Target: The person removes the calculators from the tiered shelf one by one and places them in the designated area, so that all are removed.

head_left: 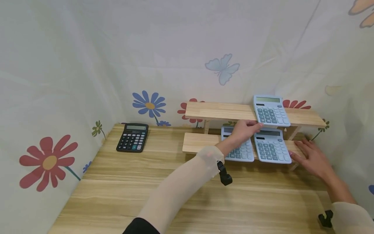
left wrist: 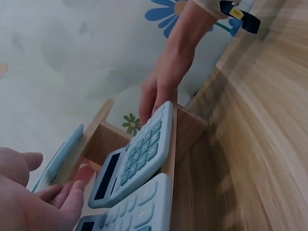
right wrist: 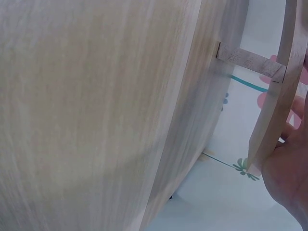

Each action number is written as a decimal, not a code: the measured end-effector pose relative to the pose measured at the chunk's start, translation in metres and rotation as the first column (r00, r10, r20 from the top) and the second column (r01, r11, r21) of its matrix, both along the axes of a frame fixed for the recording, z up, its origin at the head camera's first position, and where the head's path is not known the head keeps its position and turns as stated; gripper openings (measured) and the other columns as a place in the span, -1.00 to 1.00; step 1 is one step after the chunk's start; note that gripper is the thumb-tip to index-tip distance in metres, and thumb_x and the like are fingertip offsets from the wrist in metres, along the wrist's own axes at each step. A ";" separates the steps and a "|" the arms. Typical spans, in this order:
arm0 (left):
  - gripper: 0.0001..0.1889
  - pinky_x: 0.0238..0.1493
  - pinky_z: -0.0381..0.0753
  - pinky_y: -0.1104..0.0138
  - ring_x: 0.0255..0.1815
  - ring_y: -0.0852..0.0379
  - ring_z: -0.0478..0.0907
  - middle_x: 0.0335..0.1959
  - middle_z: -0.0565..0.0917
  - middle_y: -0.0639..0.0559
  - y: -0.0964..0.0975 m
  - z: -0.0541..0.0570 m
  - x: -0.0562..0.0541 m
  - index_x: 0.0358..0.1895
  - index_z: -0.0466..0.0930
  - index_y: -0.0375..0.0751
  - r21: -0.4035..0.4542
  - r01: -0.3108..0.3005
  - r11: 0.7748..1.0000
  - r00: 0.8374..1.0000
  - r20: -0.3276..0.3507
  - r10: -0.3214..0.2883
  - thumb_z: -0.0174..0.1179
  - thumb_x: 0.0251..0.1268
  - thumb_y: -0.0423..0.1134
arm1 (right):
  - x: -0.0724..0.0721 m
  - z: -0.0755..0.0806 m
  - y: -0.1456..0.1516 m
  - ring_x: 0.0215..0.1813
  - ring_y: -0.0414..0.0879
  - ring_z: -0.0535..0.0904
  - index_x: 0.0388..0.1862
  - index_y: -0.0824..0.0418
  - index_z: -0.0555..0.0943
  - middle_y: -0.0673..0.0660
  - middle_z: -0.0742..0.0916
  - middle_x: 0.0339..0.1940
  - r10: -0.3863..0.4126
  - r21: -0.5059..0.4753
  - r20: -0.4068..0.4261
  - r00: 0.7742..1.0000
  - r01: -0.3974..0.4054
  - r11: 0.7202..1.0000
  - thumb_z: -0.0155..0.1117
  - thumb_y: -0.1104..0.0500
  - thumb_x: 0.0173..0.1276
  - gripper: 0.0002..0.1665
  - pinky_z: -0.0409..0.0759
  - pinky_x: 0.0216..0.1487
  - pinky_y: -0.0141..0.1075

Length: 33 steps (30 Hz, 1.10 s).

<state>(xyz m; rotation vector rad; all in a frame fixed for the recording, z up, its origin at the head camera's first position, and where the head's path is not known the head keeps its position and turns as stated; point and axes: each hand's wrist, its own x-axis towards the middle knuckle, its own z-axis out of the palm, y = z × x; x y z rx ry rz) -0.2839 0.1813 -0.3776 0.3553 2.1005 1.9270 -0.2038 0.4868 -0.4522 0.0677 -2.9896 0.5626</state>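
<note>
A two-tier wooden shelf rack bears three light-blue calculators. One upper calculator (head_left: 271,110) leans over the front of the upper shelf (head_left: 219,111). On the lower shelf (head_left: 200,142) a right calculator (head_left: 273,146) and a left calculator (head_left: 239,152) lie side by side, the left one partly behind my left arm. My left hand (head_left: 244,130) is at the upper calculator's lower left corner, by the shelf's front edge; in the left wrist view its thumb and fingers (left wrist: 72,197) stand apart. My right hand (head_left: 314,159) rests at the lower shelf's right end, thumb beside the right calculator.
A black calculator (head_left: 132,138) lies at the back left of the wooden table (head_left: 96,195). Behind the table hangs a pale curtain (head_left: 175,42) printed with flowers and butterflies. The rack stands close in front of it. Black straps (head_left: 224,174) hang at my wrists.
</note>
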 end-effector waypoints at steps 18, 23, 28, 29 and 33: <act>-0.74 0.00 0.79 0.29 -0.16 0.07 0.82 -0.22 0.84 -0.14 0.021 -0.001 0.003 0.02 0.78 -0.33 0.179 -0.116 0.977 0.992 0.073 0.104 0.31 0.56 -0.18 | -0.002 -0.003 0.002 0.59 0.66 -0.07 0.60 0.47 0.24 0.68 0.15 0.59 0.003 -0.005 -0.032 0.999 -0.003 1.000 0.13 -0.30 0.58 0.00 0.01 0.43 0.63; -0.76 -0.01 0.79 0.31 -0.17 0.10 0.81 -0.17 0.83 -0.15 0.023 -0.002 0.004 0.03 0.77 -0.32 0.179 -0.129 0.975 0.991 0.071 0.118 0.30 0.56 -0.20 | -0.001 -0.003 0.002 0.60 0.65 -0.07 0.59 0.47 0.26 0.68 0.15 0.59 0.002 -0.006 -0.028 1.000 -0.003 1.000 0.13 -0.30 0.58 0.00 0.01 0.43 0.62; -0.77 0.02 0.79 0.26 -0.18 0.12 0.81 -0.26 0.83 -0.06 0.021 -0.004 0.008 0.05 0.75 -0.32 0.171 -0.102 0.980 0.994 0.064 0.092 0.30 0.56 -0.22 | 0.000 -0.003 0.002 0.60 0.65 -0.08 0.58 0.48 0.26 0.68 0.15 0.59 -0.004 -0.006 -0.028 1.000 0.004 1.000 0.12 -0.30 0.58 0.00 0.01 0.43 0.63; -0.77 0.03 0.79 0.25 -0.19 0.14 0.81 -0.28 0.83 -0.03 0.020 -0.005 0.010 0.05 0.74 -0.32 0.168 -0.092 0.981 0.994 0.065 0.082 0.30 0.56 -0.22 | 0.000 -0.002 0.002 0.60 0.65 -0.09 0.58 0.48 0.25 0.68 0.15 0.59 -0.007 -0.008 -0.025 1.000 0.007 1.000 0.12 -0.31 0.57 0.01 0.01 0.43 0.63; -0.81 0.05 0.79 0.21 -0.21 0.17 0.80 -0.31 0.82 0.02 0.013 -0.008 0.016 0.03 0.74 -0.27 0.155 -0.054 0.986 0.996 0.072 0.043 0.30 0.56 -0.23 | 0.002 -0.002 0.001 0.61 0.66 -0.10 0.58 0.49 0.25 0.67 0.15 0.59 -0.018 -0.012 -0.016 1.000 0.018 1.000 0.13 -0.32 0.57 0.03 0.01 0.42 0.63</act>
